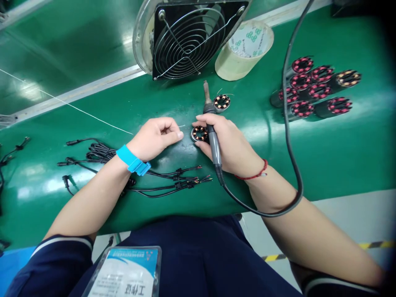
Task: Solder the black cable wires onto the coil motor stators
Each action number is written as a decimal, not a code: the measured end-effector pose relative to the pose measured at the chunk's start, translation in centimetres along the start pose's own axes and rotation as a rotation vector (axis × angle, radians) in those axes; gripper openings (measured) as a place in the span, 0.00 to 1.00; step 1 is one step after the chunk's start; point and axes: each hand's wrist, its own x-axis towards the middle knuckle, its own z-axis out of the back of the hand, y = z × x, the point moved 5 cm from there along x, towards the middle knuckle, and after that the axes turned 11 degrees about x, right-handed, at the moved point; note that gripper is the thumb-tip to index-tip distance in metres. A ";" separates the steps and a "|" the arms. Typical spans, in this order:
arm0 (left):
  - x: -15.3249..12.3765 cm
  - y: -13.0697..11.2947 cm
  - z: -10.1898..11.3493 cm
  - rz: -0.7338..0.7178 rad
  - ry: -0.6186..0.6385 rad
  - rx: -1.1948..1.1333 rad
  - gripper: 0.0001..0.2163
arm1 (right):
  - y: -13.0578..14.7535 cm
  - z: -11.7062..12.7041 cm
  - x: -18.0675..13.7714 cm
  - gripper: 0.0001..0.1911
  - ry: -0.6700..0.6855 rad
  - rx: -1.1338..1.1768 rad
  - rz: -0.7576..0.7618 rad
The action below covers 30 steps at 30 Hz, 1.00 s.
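Note:
A thin solder wire (pixel 89 111) runs in from the left, and my left hand (pixel 154 138) pinches it between thumb and finger. Its short free end points toward a small round motor stator (pixel 196 134) with copper windings. My right hand (pixel 233 142) is closed around the grey handle of a soldering iron (pixel 214 145), whose tip points away from me. Thumb and fingers of that same hand also hold the stator's sides, partly hiding it. Just beyond the hand, near the iron's metal end, a second copper-wound stator (pixel 222 102) sits on the green bench.
A black fan with a wire guard (pixel 188 51) stands at the back beside a tape roll (pixel 232 66). Several red-wound stators (pixel 320 90) are grouped right. Black cables (pixel 102 152) lie by my left forearm. The iron's cord (pixel 289 136) loops over my right forearm.

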 end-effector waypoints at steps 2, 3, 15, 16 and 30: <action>-0.6 -0.4 -0.8 -0.064 0.140 0.183 0.06 | 0.1 0.4 0.0 0.29 0.006 -0.001 0.015; -1.0 -0.6 -1.5 -0.104 0.223 0.310 0.06 | 0.2 0.6 0.1 0.30 0.005 0.004 0.022; -0.7 -0.1 -1.3 0.018 0.094 0.135 0.06 | 1.2 1.1 -0.3 0.21 -0.235 0.322 -0.033; -0.6 -0.1 -1.1 0.027 0.068 0.047 0.06 | 1.1 0.9 -0.2 0.22 -0.250 0.366 -0.060; -0.5 -0.1 -1.3 0.003 0.042 -0.095 0.09 | 1.8 0.2 0.1 0.24 -0.253 0.524 -0.133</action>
